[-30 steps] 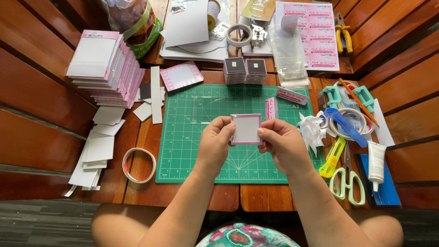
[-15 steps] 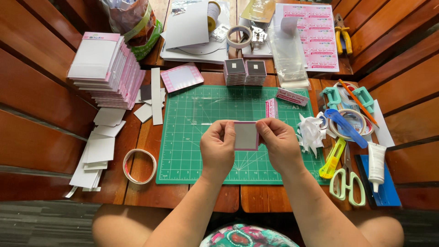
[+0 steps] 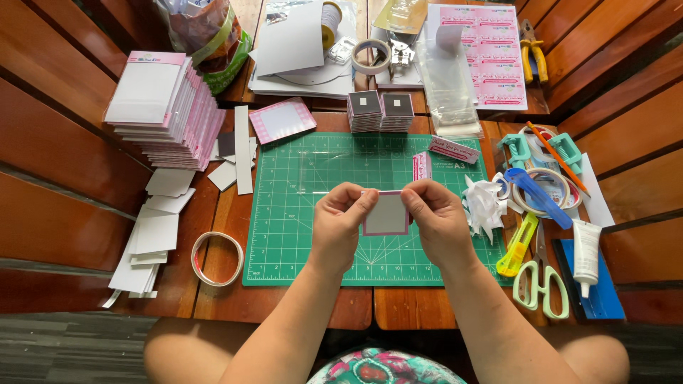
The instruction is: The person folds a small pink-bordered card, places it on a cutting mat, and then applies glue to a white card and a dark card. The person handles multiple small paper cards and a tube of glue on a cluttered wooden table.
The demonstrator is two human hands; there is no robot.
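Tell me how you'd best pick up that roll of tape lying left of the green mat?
Probably by its rim. The tape roll lies flat on the wooden table with its open centre facing up, so come from above: one finger inside the ring, thumb outside, pinching the wall on the side nearest the cutting mat.

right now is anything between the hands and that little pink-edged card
Nothing visible. The left hand and right hand each pinch an upper corner of the small pink-bordered card, holding it above the green cutting mat.
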